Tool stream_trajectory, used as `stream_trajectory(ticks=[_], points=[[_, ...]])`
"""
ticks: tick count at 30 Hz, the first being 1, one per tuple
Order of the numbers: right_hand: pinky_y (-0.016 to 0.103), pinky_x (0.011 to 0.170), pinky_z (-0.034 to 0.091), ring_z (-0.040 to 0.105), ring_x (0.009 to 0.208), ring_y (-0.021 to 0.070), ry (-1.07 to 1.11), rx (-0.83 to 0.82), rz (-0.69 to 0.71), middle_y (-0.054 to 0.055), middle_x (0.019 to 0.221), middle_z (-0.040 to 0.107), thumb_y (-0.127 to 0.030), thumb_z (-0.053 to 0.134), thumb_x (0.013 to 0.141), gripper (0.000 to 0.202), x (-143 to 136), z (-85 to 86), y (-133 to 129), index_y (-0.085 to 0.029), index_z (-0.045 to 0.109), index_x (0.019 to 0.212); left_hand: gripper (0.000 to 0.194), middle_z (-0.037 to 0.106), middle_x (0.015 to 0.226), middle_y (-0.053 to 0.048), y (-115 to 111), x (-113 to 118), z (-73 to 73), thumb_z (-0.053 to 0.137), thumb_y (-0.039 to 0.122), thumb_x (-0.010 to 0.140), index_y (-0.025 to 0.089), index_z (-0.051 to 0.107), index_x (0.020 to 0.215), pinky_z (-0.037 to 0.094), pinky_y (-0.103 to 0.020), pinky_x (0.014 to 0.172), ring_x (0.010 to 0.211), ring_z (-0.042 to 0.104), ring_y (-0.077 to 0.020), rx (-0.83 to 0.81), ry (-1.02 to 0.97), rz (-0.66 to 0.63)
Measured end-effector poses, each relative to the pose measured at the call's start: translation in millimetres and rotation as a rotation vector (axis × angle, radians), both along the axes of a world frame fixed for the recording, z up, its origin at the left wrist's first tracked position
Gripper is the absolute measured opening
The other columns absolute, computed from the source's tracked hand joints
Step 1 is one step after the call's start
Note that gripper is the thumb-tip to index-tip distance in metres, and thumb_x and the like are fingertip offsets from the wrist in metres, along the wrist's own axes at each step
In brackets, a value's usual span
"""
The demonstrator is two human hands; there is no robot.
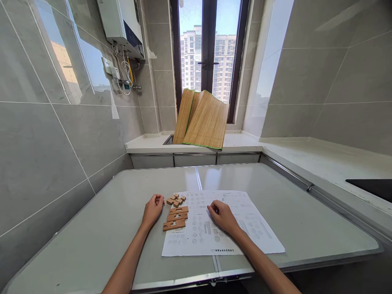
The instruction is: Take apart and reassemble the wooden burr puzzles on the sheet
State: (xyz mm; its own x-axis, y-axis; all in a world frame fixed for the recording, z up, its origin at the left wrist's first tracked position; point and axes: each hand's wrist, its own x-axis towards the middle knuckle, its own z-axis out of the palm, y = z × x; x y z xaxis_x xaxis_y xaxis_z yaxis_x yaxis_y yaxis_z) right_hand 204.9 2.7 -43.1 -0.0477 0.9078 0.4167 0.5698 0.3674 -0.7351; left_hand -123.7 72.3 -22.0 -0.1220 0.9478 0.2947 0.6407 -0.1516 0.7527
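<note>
My left hand (154,209) rests on the table with its fingers curled in and nothing seen in them. Just right of its fingertips lies a loose cluster of small wooden blocks (176,200). Below them, three flat wooden bars with cut-out notches (177,217) lie one under another, partly over the left edge of a large printed paper sheet (199,245). My right hand (224,215) lies on the middle of that sheet, loosely closed, with no object visible in it. Small drawings and grids cover the sheet; its heading at the near edge appears upside down.
The pale folding table (101,241) has a metal seam down its middle. Beyond it stands a white counter (245,141) with a folded bamboo mat (206,120) propped before the window. A water heater (124,28) with pipes hangs on the left wall.
</note>
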Motion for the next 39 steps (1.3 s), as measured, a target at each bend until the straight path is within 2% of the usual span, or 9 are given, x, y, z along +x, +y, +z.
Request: stream_trajectory(ticks=[11, 24, 30, 39], points=[[0.03, 0.061, 0.04, 0.053, 0.063, 0.0183, -0.006, -0.003, -0.001, 0.002, 0.069, 0.06, -0.04, 0.05, 0.096, 0.031, 0.5, -0.8, 0.0, -0.023, 0.048, 0.07, 0.032, 0.074, 0.08, -0.003, -0.8, 0.3, 0.3, 0.048, 0.052, 0.088, 0.023, 0.06, 0.089, 0.05, -0.031, 0.074, 0.075, 0.069, -0.0217, -0.012, -0.004, -0.004], [0.03, 0.061, 0.04, 0.053, 0.064, 0.019, -0.012, 0.007, 0.01, 0.002, 0.069, 0.061, -0.046, 0.048, 0.097, 0.035, 1.0, -2.7, 1.6, -0.023, 0.049, 0.071, 0.033, 0.075, 0.081, -0.004, -4.2, 3.4, 4.7, 0.048, 0.052, 0.086, 0.022, 0.06, 0.089, 0.05, -0.032, 0.073, 0.076, 0.069, -0.0225, -0.018, -0.02, 0.0], [0.03, 0.061, 0.041, 0.053, 0.063, 0.0184, -0.021, 0.008, 0.005, 0.002, 0.069, 0.061, -0.044, 0.049, 0.097, 0.034, 2.1, -4.4, 2.6, -0.023, 0.05, 0.07, 0.036, 0.075, 0.081, -0.005, -3.9, 2.9, 3.5, 0.047, 0.055, 0.086, 0.022, 0.061, 0.09, 0.05, -0.03, 0.067, 0.074, 0.069, -0.0221, -0.029, -0.036, -0.003], [0.03, 0.061, 0.041, 0.053, 0.063, 0.0184, -0.015, 0.009, 0.003, 0.002, 0.068, 0.061, -0.043, 0.05, 0.096, 0.033, 0.9, -0.7, 0.9, -0.022, 0.051, 0.07, 0.038, 0.074, 0.083, -0.005, -2.4, 1.8, 2.2, 0.046, 0.056, 0.087, 0.021, 0.06, 0.091, 0.05, -0.031, 0.068, 0.075, 0.068, -0.0222, -0.033, -0.034, -0.012]])
